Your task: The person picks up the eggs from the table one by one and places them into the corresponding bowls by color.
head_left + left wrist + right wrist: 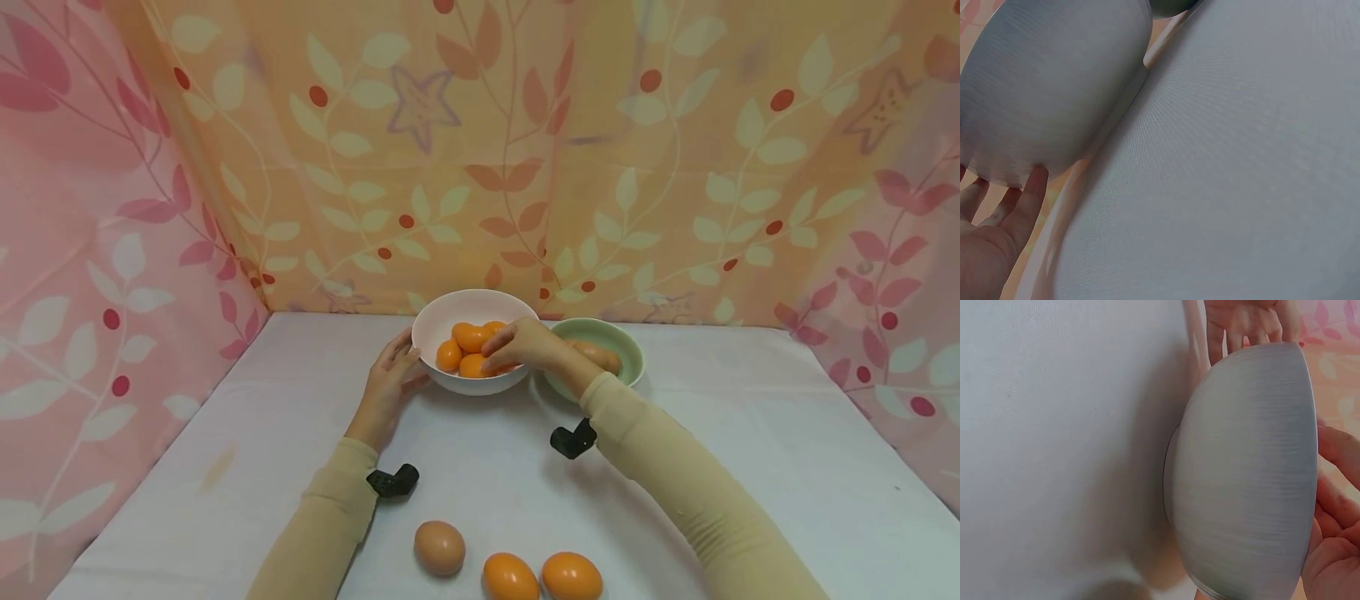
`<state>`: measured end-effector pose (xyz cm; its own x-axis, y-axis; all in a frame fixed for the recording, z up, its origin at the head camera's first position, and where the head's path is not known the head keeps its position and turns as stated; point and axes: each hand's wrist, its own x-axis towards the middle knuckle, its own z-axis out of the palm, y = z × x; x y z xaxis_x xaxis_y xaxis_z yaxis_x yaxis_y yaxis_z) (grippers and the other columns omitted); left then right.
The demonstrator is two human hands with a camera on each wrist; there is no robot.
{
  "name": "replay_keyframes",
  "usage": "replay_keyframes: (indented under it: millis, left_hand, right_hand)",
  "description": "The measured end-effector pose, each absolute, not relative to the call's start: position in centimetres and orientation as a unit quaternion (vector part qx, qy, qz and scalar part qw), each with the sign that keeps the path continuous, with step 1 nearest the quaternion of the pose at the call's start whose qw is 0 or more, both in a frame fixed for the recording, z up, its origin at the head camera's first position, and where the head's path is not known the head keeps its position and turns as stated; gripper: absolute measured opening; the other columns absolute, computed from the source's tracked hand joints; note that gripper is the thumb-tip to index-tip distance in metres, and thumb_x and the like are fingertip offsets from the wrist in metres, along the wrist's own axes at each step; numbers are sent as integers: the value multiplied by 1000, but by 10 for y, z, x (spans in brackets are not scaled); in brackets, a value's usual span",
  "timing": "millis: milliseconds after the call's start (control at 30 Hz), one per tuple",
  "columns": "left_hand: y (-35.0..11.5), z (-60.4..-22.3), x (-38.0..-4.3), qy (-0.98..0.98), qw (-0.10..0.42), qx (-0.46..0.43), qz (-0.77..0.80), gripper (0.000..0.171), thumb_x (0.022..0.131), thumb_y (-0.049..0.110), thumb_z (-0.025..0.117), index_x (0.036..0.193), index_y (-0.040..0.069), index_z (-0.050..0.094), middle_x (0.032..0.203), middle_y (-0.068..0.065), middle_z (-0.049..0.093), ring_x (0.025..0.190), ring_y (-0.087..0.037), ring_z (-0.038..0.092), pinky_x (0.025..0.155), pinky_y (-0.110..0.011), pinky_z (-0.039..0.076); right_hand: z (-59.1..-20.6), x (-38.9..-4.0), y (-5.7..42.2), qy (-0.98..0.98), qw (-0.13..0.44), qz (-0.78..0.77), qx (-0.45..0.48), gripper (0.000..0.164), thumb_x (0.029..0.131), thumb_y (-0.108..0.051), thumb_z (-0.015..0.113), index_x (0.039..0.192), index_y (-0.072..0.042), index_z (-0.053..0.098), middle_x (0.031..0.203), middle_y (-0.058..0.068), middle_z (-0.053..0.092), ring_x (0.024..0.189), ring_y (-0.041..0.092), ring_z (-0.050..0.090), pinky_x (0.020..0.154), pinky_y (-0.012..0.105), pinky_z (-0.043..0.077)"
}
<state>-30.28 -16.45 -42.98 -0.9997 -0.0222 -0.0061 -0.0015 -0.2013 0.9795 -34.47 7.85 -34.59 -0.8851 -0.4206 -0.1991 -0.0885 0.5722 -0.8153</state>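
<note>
A pale bowl [480, 387] with several orange eggs [471, 337] in it stands near the back of the white-covered table. My left hand [387, 385] is at the bowl's left side; in the left wrist view its fingertips [1039, 172] touch the outer wall. Over the right rim reaches my right hand [528, 343], its fingers bent down among the orange eggs inside. Whether it grips one is hidden by the fingers. In the right wrist view the bowl [1247, 469] covers the eggs, and parts of the right hand [1335, 550] show beyond its rim.
Right of the bowl, partly behind my right wrist, sits a green bowl [633, 354] holding brown eggs [600, 356]. Near the front lie one brown egg [439, 547] and two orange eggs [572, 576]. Patterned curtains [480, 167] hang behind and at both sides.
</note>
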Motion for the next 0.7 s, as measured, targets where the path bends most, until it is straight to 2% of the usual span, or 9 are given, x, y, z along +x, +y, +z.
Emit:
replay_keyframes:
  millis: [133,333,433,533,700]
  left_hand:
    - [-164,-430,-303,-632,8,11,-775,50,103,26,54,151,23,40,159,1,38,140,-23,44,111,-50,44]
    - [-164,-429,-303,-639,4,11,-769,50,103,28,53,151,26,40,159,5,37,140,-20,44,110,-46,46]
    - [-164,-429,-303,-637,4,9,-771,50,103,28,53,151,25,40,159,4,37,140,-21,44,110,-47,45]
    - [-164,-429,-304,-632,5,9,-775,50,103,27,53,151,24,40,159,3,37,140,-22,44,111,-49,44]
    - [-165,-429,-305,-628,3,12,-778,50,103,25,53,152,23,40,159,2,37,141,-22,43,112,-50,43]
  right_hand:
    - [-348,-340,81,856,171,-468,-137,29,84,-17,80,109,-5,75,106,7,74,89,16,65,86,28,58]
    - [-348,-316,90,827,144,-525,-142,31,86,-20,78,113,-6,75,111,5,75,109,17,63,103,35,51]
    - [-345,-299,98,826,146,-522,-154,31,86,-24,78,114,-11,75,110,0,76,113,14,63,109,35,47]
    - [-341,-283,106,819,162,-527,-162,32,84,-26,80,114,-14,75,110,0,76,110,12,67,105,33,50]
    - [-340,-264,119,788,188,-555,-189,38,85,-21,79,119,-5,71,115,12,74,104,16,71,94,30,57]
